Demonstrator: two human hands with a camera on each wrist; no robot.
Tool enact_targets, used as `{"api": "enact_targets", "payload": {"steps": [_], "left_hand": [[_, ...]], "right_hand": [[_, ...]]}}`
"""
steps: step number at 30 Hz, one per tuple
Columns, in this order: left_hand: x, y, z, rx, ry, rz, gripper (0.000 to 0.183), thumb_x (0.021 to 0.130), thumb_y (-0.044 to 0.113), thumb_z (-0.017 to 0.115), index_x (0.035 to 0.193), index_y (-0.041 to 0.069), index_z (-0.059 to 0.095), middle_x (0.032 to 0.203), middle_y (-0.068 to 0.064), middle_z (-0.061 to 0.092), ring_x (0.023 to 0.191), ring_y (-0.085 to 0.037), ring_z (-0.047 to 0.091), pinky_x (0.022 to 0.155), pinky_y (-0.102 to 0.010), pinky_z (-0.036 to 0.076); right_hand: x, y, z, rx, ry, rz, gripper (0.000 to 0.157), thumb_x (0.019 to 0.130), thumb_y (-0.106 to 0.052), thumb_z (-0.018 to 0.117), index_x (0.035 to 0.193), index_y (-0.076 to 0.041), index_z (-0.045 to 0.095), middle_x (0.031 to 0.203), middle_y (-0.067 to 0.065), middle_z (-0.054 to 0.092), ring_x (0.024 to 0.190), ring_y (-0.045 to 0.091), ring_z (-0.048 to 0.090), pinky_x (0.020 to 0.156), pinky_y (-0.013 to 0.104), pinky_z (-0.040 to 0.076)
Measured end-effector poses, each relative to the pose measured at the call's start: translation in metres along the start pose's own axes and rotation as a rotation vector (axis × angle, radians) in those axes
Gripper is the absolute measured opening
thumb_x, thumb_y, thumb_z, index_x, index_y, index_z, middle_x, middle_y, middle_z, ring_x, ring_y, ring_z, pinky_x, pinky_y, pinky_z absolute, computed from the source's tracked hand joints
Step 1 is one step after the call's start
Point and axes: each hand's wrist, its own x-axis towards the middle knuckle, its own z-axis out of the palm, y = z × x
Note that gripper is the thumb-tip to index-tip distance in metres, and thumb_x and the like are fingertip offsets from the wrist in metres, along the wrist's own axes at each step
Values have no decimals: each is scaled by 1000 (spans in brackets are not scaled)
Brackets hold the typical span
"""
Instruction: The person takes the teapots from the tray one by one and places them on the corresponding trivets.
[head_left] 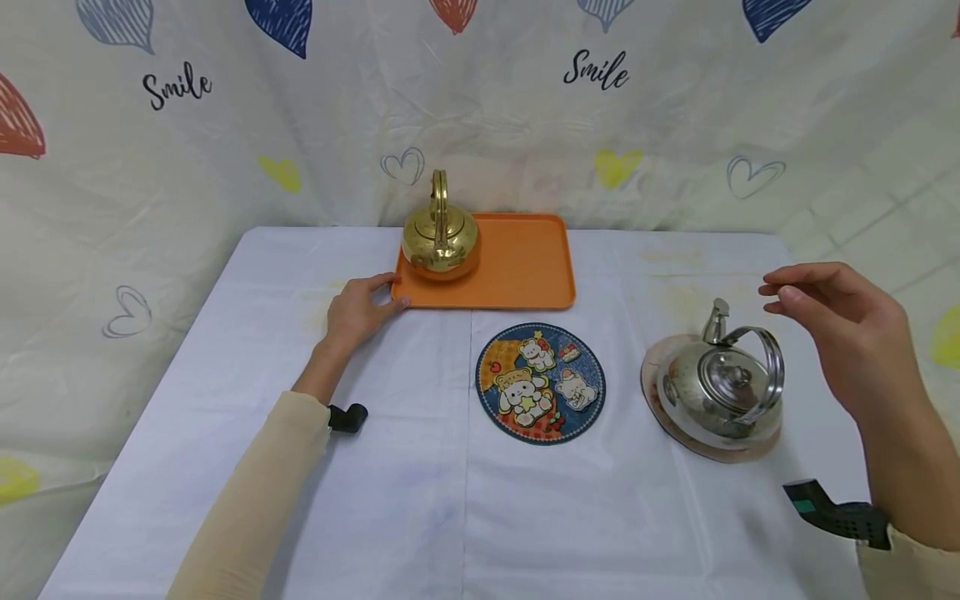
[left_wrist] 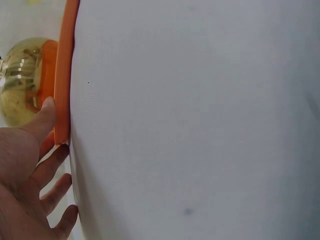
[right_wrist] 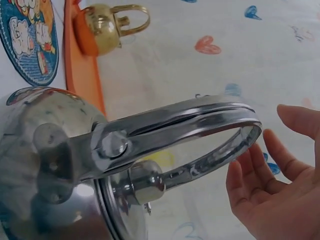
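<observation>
At the back of the table a gold teapot (head_left: 441, 237) stands on the left part of an orange tray (head_left: 525, 262). My left hand (head_left: 360, 312) holds the tray's near left corner, thumb at the front edge and a finger along the left side. In the left wrist view the thumb (left_wrist: 46, 112) lies against the tray's rim (left_wrist: 64, 75). At the right, a silver teapot (head_left: 723, 387) rests on a brownish round mat (head_left: 660, 354). My right hand (head_left: 847, 325) hovers beside its raised handle (right_wrist: 190, 120), fingers loosely bent and apart from it, holding nothing.
A round blue coaster (head_left: 540, 383) with cartoon animals lies in the middle, in front of the tray. The white-covered table (head_left: 405, 508) meets a patterned cloth (head_left: 510, 117) behind it. The silver teapot's spout (head_left: 716, 317) points toward the back.
</observation>
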Motion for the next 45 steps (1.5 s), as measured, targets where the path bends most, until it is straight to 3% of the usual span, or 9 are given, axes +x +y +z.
{"api": "enact_targets", "payload": {"steps": [7, 15, 21, 35, 45], "left_hand": [[1, 0, 1, 0, -8, -1, 59, 97, 47, 72, 149, 23, 59, 151, -15, 60, 143, -39, 53, 113, -58, 45], [0, 0, 0, 9, -9, -3, 59, 97, 48, 72, 149, 22, 59, 152, -16, 59, 143, -40, 52, 114, -59, 44], [-1, -1, 0, 7, -20, -9, 60, 97, 47, 71, 150, 22, 58, 153, -16, 58, 144, -40, 51, 116, -60, 42], [3, 2, -2, -7, -14, -17, 60, 97, 47, 72, 149, 23, 58, 153, -15, 58, 145, -39, 51, 116, -58, 43], [1, 1, -2, -4, -20, -17, 60, 97, 47, 72, 149, 23, 59, 152, -16, 58, 143, -39, 52, 114, -58, 44]], "right_hand": [[18, -11, 18, -72, -10, 1, 24, 98, 14, 56, 121, 18, 59, 114, 12, 71, 106, 19, 67, 92, 16, 56], [35, -22, 42, -63, -101, 37, 25, 97, 15, 56, 122, 16, 59, 114, 11, 73, 106, 18, 69, 96, 19, 53], [45, -28, 58, -249, -129, 102, 29, 100, 0, 63, 129, 5, 63, 119, 5, 71, 109, 11, 67, 95, 12, 49], [70, -27, 86, -551, -203, 207, 36, 105, -22, 63, 140, -13, 60, 130, -6, 65, 117, 4, 64, 93, 8, 48], [91, -13, 98, -434, -226, 269, 31, 106, -26, 61, 135, -15, 61, 126, -6, 66, 117, 8, 66, 91, 10, 54]]}}
